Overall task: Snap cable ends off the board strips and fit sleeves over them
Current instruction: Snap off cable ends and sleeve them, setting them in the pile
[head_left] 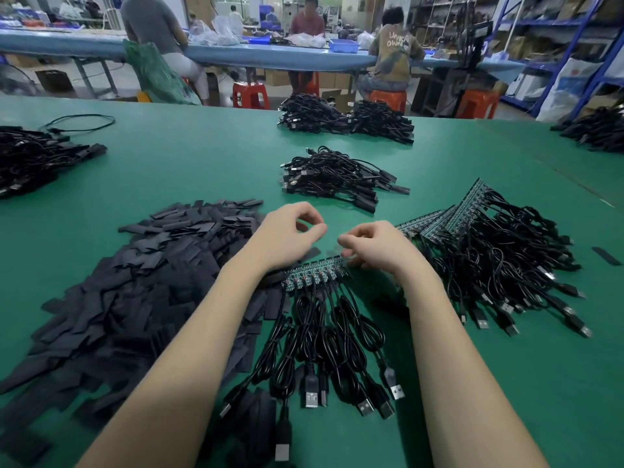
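Green worktop point(209, 170): a board strip point(315, 273) near the front edge; right hand point(374, 246) pinches its end, left hand point(290, 231) loosely curled, its grip holding nothing.

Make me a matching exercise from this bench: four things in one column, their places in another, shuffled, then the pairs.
Things
1. pile of flat black sleeves
2. green board strip with black cables attached
3. heap of uncut board strips with cables
4. small bundle of sleeved black cables

Places
A. right of the right hand
B. beyond both hands
C. left of the left hand
D. just under the hands

Pairs: 1-C, 2-D, 3-A, 4-B
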The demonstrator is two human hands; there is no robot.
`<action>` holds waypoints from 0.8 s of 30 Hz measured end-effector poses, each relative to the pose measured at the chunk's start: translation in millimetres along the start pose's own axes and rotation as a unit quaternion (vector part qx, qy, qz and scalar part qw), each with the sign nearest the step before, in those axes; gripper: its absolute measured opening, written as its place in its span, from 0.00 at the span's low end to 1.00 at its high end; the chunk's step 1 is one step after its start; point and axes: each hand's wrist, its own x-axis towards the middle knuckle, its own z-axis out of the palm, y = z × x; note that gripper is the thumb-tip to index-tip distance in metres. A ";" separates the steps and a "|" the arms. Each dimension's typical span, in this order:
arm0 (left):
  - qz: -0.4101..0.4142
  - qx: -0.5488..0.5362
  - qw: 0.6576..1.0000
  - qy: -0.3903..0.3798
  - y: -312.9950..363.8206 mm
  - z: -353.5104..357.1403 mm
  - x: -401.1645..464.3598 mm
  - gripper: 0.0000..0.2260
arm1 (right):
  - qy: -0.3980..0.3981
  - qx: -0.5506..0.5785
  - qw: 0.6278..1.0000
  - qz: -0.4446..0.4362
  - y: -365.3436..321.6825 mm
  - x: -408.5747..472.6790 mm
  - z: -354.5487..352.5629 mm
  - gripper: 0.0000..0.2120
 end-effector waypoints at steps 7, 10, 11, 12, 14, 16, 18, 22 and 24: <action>-0.016 -0.018 0.998 -0.061 -1.0 -1.5 -11.4 0.05 | -0.080 0.046 0.996 0.010 -9.0 -7.4 1.0 0.02; -0.054 -0.102 0.984 -0.132 -1.8 -10.7 -11.5 0.08 | -0.125 0.225 0.966 -0.003 -1.3 -11.3 -10.9 0.05; -0.064 -0.141 0.977 -0.149 -1.3 -12.6 -11.9 0.07 | -0.141 0.248 0.958 -0.004 -0.1 -12.3 -13.7 0.07; -0.069 -0.169 0.971 -0.156 -1.3 -13.3 -12.0 0.07 | -0.155 0.265 0.952 -0.002 0.4 -12.8 -14.9 0.08; -0.075 -0.200 0.965 -0.150 -0.3 -12.8 -12.5 0.06 | -0.165 0.297 0.940 0.012 0.8 -12.9 -13.4 0.10; -0.081 -0.216 0.963 -0.141 0.6 -11.9 -13.4 0.07 | -0.168 0.323 0.931 0.021 1.7 -12.8 -10.4 0.08; -0.086 -0.229 0.959 -0.143 0.1 -13.0 -14.6 0.07 | -0.172 0.346 0.922 0.026 2.2 -12.2 -8.3 0.06; -0.086 -0.261 0.949 -0.157 -0.4 -17.6 -15.1 0.06 | -0.175 0.380 0.907 0.041 0.9 -13.3 -3.4 0.07; -0.080 -0.275 0.945 -0.160 -0.6 -18.9 -15.3 0.04 | -0.175 0.402 0.897 0.052 0.1 -14.7 -0.5 0.06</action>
